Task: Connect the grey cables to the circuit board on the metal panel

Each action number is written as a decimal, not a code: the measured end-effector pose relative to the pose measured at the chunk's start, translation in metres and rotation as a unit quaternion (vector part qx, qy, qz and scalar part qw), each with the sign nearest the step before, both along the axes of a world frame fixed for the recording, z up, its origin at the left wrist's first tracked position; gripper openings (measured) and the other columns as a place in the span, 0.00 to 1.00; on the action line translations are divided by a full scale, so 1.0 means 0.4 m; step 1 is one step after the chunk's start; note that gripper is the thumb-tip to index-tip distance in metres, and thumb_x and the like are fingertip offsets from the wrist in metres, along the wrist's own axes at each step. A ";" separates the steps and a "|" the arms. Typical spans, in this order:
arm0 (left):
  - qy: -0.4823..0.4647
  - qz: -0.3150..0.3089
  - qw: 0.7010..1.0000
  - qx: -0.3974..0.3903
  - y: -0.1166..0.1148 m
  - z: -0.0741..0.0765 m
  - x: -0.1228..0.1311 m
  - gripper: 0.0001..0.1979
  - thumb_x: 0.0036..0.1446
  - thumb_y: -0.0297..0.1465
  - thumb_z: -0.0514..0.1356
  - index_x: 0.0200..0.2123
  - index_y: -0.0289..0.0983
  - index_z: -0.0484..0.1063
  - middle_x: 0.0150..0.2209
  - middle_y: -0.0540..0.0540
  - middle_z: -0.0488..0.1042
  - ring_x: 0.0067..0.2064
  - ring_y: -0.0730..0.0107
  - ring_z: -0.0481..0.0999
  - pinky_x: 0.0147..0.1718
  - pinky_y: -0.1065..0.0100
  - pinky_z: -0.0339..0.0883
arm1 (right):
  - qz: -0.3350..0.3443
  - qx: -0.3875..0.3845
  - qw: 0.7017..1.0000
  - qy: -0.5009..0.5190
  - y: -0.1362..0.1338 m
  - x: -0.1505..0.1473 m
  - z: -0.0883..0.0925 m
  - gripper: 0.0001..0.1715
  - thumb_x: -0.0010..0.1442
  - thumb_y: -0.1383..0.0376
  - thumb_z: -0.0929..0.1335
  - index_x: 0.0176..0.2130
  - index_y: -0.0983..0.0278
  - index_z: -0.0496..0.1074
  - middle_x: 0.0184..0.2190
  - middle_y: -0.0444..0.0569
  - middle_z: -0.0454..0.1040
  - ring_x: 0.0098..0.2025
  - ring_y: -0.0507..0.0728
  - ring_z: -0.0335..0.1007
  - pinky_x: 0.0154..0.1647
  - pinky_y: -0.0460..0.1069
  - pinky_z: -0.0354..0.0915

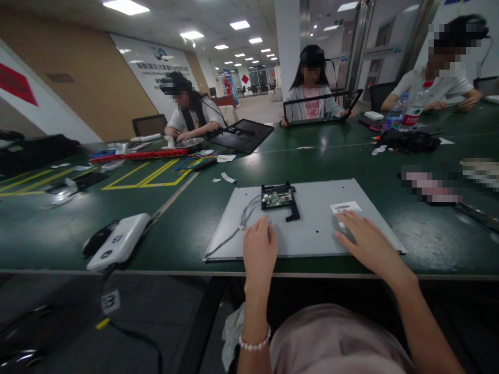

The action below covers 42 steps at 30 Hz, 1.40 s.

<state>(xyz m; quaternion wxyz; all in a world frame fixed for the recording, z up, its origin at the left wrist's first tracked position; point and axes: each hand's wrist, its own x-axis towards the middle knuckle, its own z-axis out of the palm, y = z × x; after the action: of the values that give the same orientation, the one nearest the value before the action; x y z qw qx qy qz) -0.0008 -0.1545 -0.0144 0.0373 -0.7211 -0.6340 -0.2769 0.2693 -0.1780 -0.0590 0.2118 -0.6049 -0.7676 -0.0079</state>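
A flat grey metal panel [307, 244], which looks like the back of a display screen, lies on the table before me. Near its upper middle sits a small green circuit board [277, 198] in a black bracket [293, 212], with a grey cable [245, 215] running to the panel's lower left corner. My left hand [260, 241] is over the panel just below the board, its fingers drawn together; whatever they pinch is hidden. My right hand [364, 241] rests with fingers stretched out on the panel's right side, fingertips at a white label [346, 208].
A white power bank [119, 241] lies left, by the table edge. Across the table, one person holds a black frame [323, 122]; a black laptop-like casing [241, 135] lies near another person. Bottles [412, 111] and a black bag [409, 140] stand at right.
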 end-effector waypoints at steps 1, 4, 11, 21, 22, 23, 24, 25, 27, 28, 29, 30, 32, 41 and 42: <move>0.011 -0.008 1.000 -0.012 0.001 -0.005 -0.004 0.16 0.64 0.27 0.49 0.52 0.34 0.69 0.49 0.38 0.77 0.51 0.58 0.75 0.53 0.56 0.67 | -0.003 0.000 1.000 -0.001 -0.004 0.001 0.002 0.31 0.68 0.53 0.59 0.63 0.67 0.61 0.65 0.60 0.61 0.67 0.66 0.54 0.63 0.65 0.57; 0.045 -0.034 0.998 -0.037 -0.004 -0.010 0.002 0.18 0.64 0.26 0.49 0.55 0.33 0.67 0.52 0.37 0.75 0.53 0.58 0.74 0.54 0.57 0.66 | -0.011 0.006 1.000 -0.004 -0.015 0.008 0.008 0.30 0.67 0.54 0.59 0.62 0.66 0.62 0.64 0.59 0.62 0.66 0.66 0.55 0.62 0.64 0.57; 0.065 -0.112 0.990 -0.052 -0.023 -0.002 0.022 0.20 0.64 0.27 0.51 0.58 0.32 0.64 0.56 0.37 0.72 0.60 0.59 0.69 0.58 0.57 0.62 | -0.024 0.009 0.999 -0.023 -0.026 0.065 -0.006 0.30 0.67 0.54 0.59 0.61 0.67 0.63 0.63 0.58 0.64 0.65 0.66 0.58 0.60 0.64 0.59; 0.070 -0.118 0.989 -0.052 -0.038 -0.018 0.079 0.21 0.67 0.34 0.49 0.60 0.33 0.63 0.61 0.37 0.68 0.63 0.57 0.64 0.61 0.53 0.57 | -0.066 0.024 0.996 -0.054 -0.008 0.074 0.015 0.27 0.66 0.57 0.60 0.60 0.66 0.65 0.58 0.61 0.70 0.60 0.69 0.64 0.56 0.67 0.62; 0.071 -0.114 0.990 -0.047 -0.039 -0.021 0.085 0.21 0.67 0.34 0.49 0.60 0.33 0.64 0.61 0.37 0.68 0.63 0.57 0.64 0.61 0.53 0.57 | -0.063 0.023 0.996 -0.050 0.000 0.060 0.026 0.26 0.66 0.58 0.60 0.60 0.65 0.65 0.56 0.60 0.71 0.59 0.69 0.65 0.56 0.67 0.62; 0.071 -0.110 0.990 -0.042 -0.040 -0.023 0.089 0.20 0.67 0.34 0.49 0.59 0.34 0.64 0.61 0.37 0.68 0.63 0.57 0.64 0.61 0.53 0.56 | -0.052 0.023 0.997 -0.046 0.010 0.043 0.038 0.26 0.66 0.59 0.60 0.60 0.65 0.65 0.56 0.60 0.72 0.59 0.68 0.66 0.56 0.66 0.62; 0.071 -0.109 0.991 -0.038 -0.041 -0.024 0.092 0.20 0.67 0.33 0.49 0.59 0.34 0.65 0.60 0.37 0.68 0.63 0.58 0.64 0.61 0.53 0.56 | -0.038 0.024 0.998 -0.043 0.021 0.024 0.050 0.26 0.66 0.59 0.61 0.60 0.64 0.65 0.56 0.60 0.72 0.58 0.68 0.67 0.56 0.65 0.62; 0.072 -0.110 0.991 -0.036 -0.041 -0.024 0.093 0.19 0.67 0.33 0.49 0.58 0.34 0.65 0.60 0.37 0.68 0.63 0.58 0.64 0.61 0.54 0.56 | -0.023 0.022 0.999 -0.043 0.033 0.003 0.062 0.26 0.66 0.60 0.61 0.61 0.64 0.65 0.57 0.59 0.71 0.58 0.67 0.67 0.57 0.64 0.62; 0.073 -0.111 0.991 -0.034 -0.043 -0.023 0.094 0.19 0.67 0.32 0.49 0.57 0.34 0.66 0.60 0.38 0.68 0.63 0.59 0.65 0.61 0.54 0.56 | 0.005 0.014 0.999 -0.052 0.055 -0.038 0.084 0.27 0.66 0.61 0.62 0.62 0.64 0.64 0.59 0.60 0.69 0.59 0.67 0.66 0.58 0.64 0.62; 0.074 -0.111 0.990 -0.034 -0.044 -0.021 0.093 0.18 0.67 0.32 0.49 0.57 0.34 0.66 0.60 0.37 0.68 0.63 0.59 0.65 0.61 0.54 0.56 | 0.019 0.009 0.998 -0.056 0.064 -0.058 0.094 0.27 0.66 0.62 0.62 0.63 0.63 0.63 0.60 0.60 0.67 0.59 0.67 0.66 0.58 0.63 0.62; 0.075 -0.111 0.990 -0.034 -0.044 -0.020 0.092 0.18 0.67 0.32 0.49 0.57 0.34 0.66 0.60 0.37 0.68 0.63 0.59 0.64 0.61 0.54 0.56 | 0.032 0.005 0.998 -0.060 0.072 -0.075 0.103 0.27 0.66 0.62 0.63 0.63 0.63 0.63 0.61 0.60 0.66 0.60 0.66 0.65 0.57 0.63 0.63; 0.075 -0.111 0.990 -0.034 -0.045 -0.019 0.092 0.18 0.67 0.32 0.49 0.57 0.33 0.66 0.60 0.38 0.68 0.63 0.59 0.64 0.61 0.55 0.56 | 0.042 0.003 0.997 -0.062 0.078 -0.090 0.110 0.27 0.66 0.63 0.63 0.63 0.62 0.63 0.62 0.60 0.65 0.60 0.67 0.65 0.57 0.62 0.63; 0.077 -0.111 0.990 -0.036 -0.045 -0.017 0.092 0.18 0.67 0.32 0.49 0.57 0.33 0.66 0.60 0.38 0.68 0.63 0.59 0.64 0.61 0.55 0.56 | 0.055 0.001 0.996 -0.068 0.084 -0.112 0.120 0.25 0.66 0.65 0.63 0.61 0.60 0.66 0.62 0.60 0.65 0.60 0.67 0.64 0.56 0.63 0.63; 0.072 -0.115 0.990 -0.028 -0.046 -0.025 0.092 0.18 0.67 0.33 0.48 0.57 0.34 0.66 0.60 0.38 0.68 0.63 0.59 0.64 0.61 0.54 0.56 | 0.051 -0.014 0.997 -0.058 0.084 -0.121 0.127 0.15 0.65 0.66 0.64 0.50 0.60 0.74 0.43 0.54 0.76 0.46 0.63 0.73 0.49 0.57 0.66; 0.071 -0.114 0.991 -0.026 -0.046 -0.025 0.092 0.18 0.67 0.33 0.49 0.57 0.35 0.66 0.60 0.39 0.68 0.63 0.59 0.64 0.61 0.54 0.56 | 0.041 -0.010 0.998 -0.055 0.080 -0.119 0.124 0.14 0.65 0.65 0.65 0.48 0.60 0.75 0.42 0.54 0.76 0.45 0.62 0.73 0.48 0.56 0.66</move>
<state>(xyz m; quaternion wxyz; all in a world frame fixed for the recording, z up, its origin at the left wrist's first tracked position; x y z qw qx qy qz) 0.0359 -0.1730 -0.0245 0.0310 -0.8073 -0.5503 -0.2108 0.2218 -0.1459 -0.0096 0.1629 -0.5740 -0.8021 -0.0248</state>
